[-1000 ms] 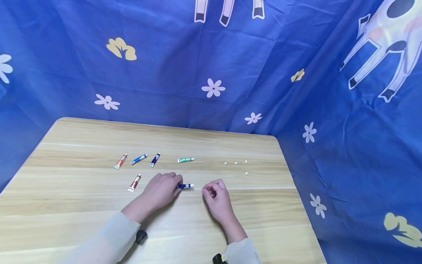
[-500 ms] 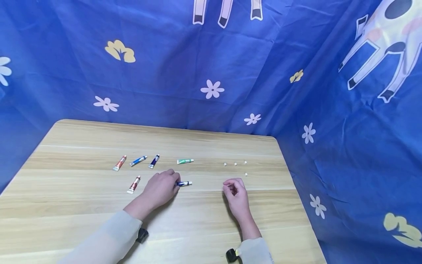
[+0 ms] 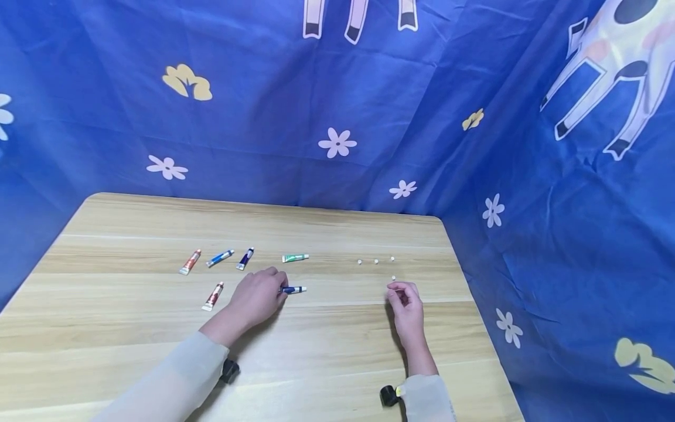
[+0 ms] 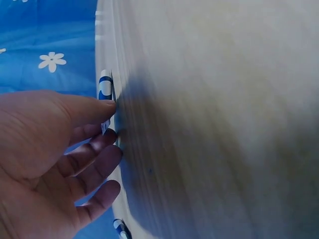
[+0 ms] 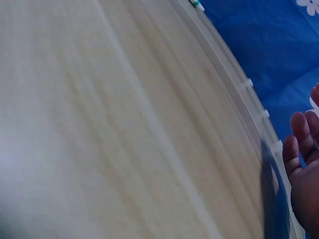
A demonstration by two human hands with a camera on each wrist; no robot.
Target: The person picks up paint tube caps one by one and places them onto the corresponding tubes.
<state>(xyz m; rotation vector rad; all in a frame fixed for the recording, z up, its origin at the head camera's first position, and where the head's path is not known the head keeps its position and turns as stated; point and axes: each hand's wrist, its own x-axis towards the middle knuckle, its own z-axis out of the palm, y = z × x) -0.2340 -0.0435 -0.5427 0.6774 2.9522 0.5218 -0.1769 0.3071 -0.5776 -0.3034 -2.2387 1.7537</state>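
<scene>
My left hand (image 3: 259, 296) grips a dark blue paint tube (image 3: 296, 289) between thumb and fingers. The tube's white tip points right; its tail is hidden by the hand. In the left wrist view the thumb lies across this tube (image 4: 105, 89). Farther right, my right hand (image 3: 407, 310) hovers with fingers curved and thumb and forefinger tips close together. Anything between those tips is too small to make out. Just beyond it lies a small white cap (image 3: 393, 278). Only part of the right hand (image 5: 306, 164) shows in its wrist view.
Left of my left hand lie an orange tube (image 3: 190, 262), a blue tube (image 3: 220, 258), a dark blue tube (image 3: 245, 258) and a dark red tube (image 3: 213, 296). A green tube (image 3: 295, 258) lies farther back. White caps (image 3: 376, 261) dot the wooden table (image 3: 327, 375) at right.
My right hand has moved away from the tube's tip, rightward to the white caps. The left hand keeps its grip on the tube, which has shifted slightly up and left in view.
</scene>
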